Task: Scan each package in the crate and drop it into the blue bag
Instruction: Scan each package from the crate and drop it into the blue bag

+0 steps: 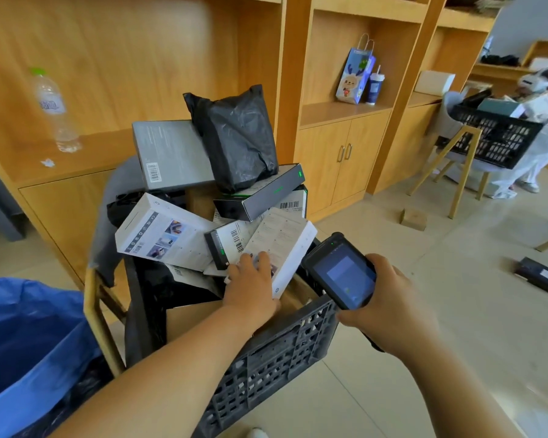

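Observation:
A black plastic crate on a chair is piled with several packages: white boxes, grey boxes and a black poly mailer. My left hand lies on a white box at the near side of the pile, fingers spread over its face and thumb at its near edge. My right hand grips a black handheld scanner, screen up, its head pointing toward the white box. The blue bag stands open at the lower left, beside the crate.
Wooden shelving runs behind the crate, with a water bottle on its ledge at left. A second crate on a chair and a person in white sit at far right. A small box and a dark box lie on the tiled floor.

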The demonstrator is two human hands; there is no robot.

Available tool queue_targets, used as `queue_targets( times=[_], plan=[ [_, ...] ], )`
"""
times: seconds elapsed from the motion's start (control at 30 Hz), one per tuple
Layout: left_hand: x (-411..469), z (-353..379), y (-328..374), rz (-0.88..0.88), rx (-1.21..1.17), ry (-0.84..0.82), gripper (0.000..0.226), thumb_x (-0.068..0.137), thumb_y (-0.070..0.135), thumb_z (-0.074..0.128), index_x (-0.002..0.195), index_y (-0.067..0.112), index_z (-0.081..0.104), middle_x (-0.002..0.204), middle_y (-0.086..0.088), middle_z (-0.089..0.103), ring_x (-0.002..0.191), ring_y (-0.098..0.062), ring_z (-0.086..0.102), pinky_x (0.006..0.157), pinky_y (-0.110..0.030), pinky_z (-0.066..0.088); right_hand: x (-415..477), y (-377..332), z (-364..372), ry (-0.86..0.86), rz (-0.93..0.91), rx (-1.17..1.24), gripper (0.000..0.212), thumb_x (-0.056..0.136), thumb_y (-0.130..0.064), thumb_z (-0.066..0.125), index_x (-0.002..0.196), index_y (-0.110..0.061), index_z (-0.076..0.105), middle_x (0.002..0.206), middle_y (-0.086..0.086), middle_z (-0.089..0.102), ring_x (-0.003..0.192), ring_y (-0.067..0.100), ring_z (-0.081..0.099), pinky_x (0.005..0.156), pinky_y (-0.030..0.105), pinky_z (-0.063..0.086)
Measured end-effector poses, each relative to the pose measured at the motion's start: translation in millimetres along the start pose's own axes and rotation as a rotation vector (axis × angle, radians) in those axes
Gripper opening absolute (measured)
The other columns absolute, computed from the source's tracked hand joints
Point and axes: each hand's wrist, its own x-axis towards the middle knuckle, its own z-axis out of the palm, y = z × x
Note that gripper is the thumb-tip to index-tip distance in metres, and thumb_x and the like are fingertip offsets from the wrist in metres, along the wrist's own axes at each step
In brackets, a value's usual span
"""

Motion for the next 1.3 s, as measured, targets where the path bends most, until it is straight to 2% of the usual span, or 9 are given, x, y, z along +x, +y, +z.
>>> queue_targets(
  times=[0.2,0.4,0.57,0.63,0.73,0.8,1.0,1.1,1.3],
  plan=[
    [-2.4,0.2,-5.1,0.069,-0.051,-0.006,0.085,0.088,0.035,0.063,0.148,0.03,0.003,0.149,-0.01,0.011,0.13,-0.037,0.021,0.096,-0.04,0.045,-2.4,2.5,-2.7,0.012,-0.009,0.004,0.084,0.051,-0.046,0.074,0.124,-0.031,0.034,0.094,-0.009,0.048,0.078,0.017,0.053,0.061,0.04,0.054],
    [16.4,-23.7,7.8,0.153,0.191,0.063,0.089,0.083,0.065,0.05,0.143,0.04,-0.011,0.147,-0.007,0.008,0.125,-0.041,0.03,0.09,-0.051,0.043,-2.4,8.7,-2.0,0.023,0.012,0.021,0.086,0.049,-0.05,0.073,0.124,-0.033,0.034,0.093,-0.011,0.047,0.076,0.016,0.053,0.06,0.039,0.054],
    [49.5,-49.3,35.4,0.317,0.119,0.053,0.093,0.086,0.048,0.06,0.15,0.036,-0.007,0.156,-0.005,0.005,0.136,-0.037,0.018,0.101,-0.052,0.035,3.6,18.1,-4.1,0.011,0.073,0.033,0.087,0.049,-0.048,0.075,0.122,-0.036,0.03,0.091,-0.013,0.043,0.073,0.018,0.054,0.056,0.041,0.056],
    [62.6,-58.3,44.5,0.346,0.116,0.0,0.089,0.087,0.042,0.062,0.151,0.035,0.001,0.157,-0.002,0.008,0.137,-0.035,0.014,0.104,-0.051,0.035,6.2,21.8,-6.0,0.032,0.087,0.025,0.085,0.049,-0.048,0.074,0.121,-0.037,0.031,0.09,-0.014,0.042,0.074,0.017,0.053,0.057,0.041,0.056],
    [70.1,-64.2,54.0,0.36,0.181,-0.057,0.061,0.089,0.031,0.06,0.142,0.03,0.03,0.147,0.001,0.03,0.132,-0.034,0.022,0.094,-0.046,0.043,7.4,26.1,-8.2,0.043,0.106,0.021,0.084,0.05,-0.048,0.074,0.121,-0.037,0.031,0.09,-0.015,0.042,0.073,0.017,0.053,0.058,0.041,0.056],
    [66.9,-65.6,57.8,0.356,0.189,-0.031,0.046,0.091,0.029,0.057,0.133,0.024,0.038,0.138,0.001,0.04,0.127,-0.034,0.026,0.089,-0.045,0.047,6.4,28.1,-8.6,0.052,0.113,0.006,0.083,0.05,-0.048,0.073,0.121,-0.037,0.031,0.089,-0.016,0.041,0.073,0.015,0.053,0.058,0.04,0.056],
    [40.9,-71.6,70.0,0.341,0.253,0.165,0.054,0.089,0.047,0.059,0.129,0.018,0.037,0.131,-0.002,0.043,0.123,-0.035,0.032,0.082,-0.04,0.047,2.3,25.8,-8.4,0.055,0.11,-0.018,0.082,0.051,-0.047,0.073,0.122,-0.036,0.032,0.092,-0.015,0.044,0.071,0.015,0.054,0.059,0.038,0.056],
    [23.7,-74.9,74.0,0.338,0.225,0.246,0.045,0.092,0.035,0.055,0.129,0.016,0.037,0.132,-0.004,0.043,0.122,-0.036,0.033,0.081,-0.04,0.045,-1.8,22.2,-8.8,0.055,0.105,-0.017,0.084,0.051,-0.046,0.074,0.123,-0.035,0.032,0.093,-0.013,0.045,0.072,0.017,0.054,0.058,0.039,0.056],
    [-17.2,-95.5,40.3,0.303,-0.11,0.415,0.044,0.079,0.023,0.066,0.119,0.012,0.05,0.122,-0.008,0.047,0.112,-0.033,0.036,0.077,-0.034,0.039,-13.4,13.9,-19.4,0.082,0.091,-0.009,0.087,0.053,-0.044,0.077,0.127,-0.031,0.032,0.093,-0.009,0.047,0.075,0.017,0.054,0.057,0.039,0.056]
  ],
)
